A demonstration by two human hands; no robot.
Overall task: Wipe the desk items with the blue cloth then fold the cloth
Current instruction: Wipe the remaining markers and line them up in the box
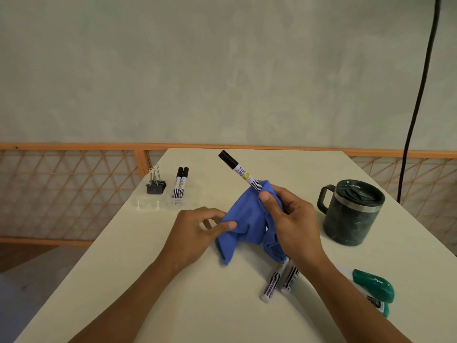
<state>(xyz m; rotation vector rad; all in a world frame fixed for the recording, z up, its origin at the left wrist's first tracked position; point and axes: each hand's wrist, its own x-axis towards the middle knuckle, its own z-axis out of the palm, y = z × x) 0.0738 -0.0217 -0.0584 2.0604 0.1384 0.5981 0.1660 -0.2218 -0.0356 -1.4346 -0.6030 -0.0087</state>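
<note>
Blue cloth (247, 224) sits bunched on the worktop (123, 268) to the left of the dark green mug (351, 211), and you hold it from both sides. Your right hand (291, 219), the hand nearer the mug, has its fingers (294, 201) curled round the top fold of the cloth. That fold is wrapped about the lower end of a marker (238, 172), and your thumb presses the fabric against the barrel. The marker tilts up and away from the mug, with its black cap at the far, high end. Your left hand (195, 229), on the side of the cloth away from the mug, pinches the cloth's edge: the thumb lies on top and the curled fingers sit behind it. The lower part of the cloth hangs down to the worktop in two loose folds.

The mug stands upright with its lid on and its handle turned towards the cloth. Well to the left of it, near the far corner, a pair of markers (180, 184) lies side by side in a clear tray (148, 205), with black binder clips (155, 184) just beside them. Nearer you than the mug, two more markers (274, 280) lie together, partly under your right wrist. A green dispenser (373, 285) rests close to that forearm.
</note>
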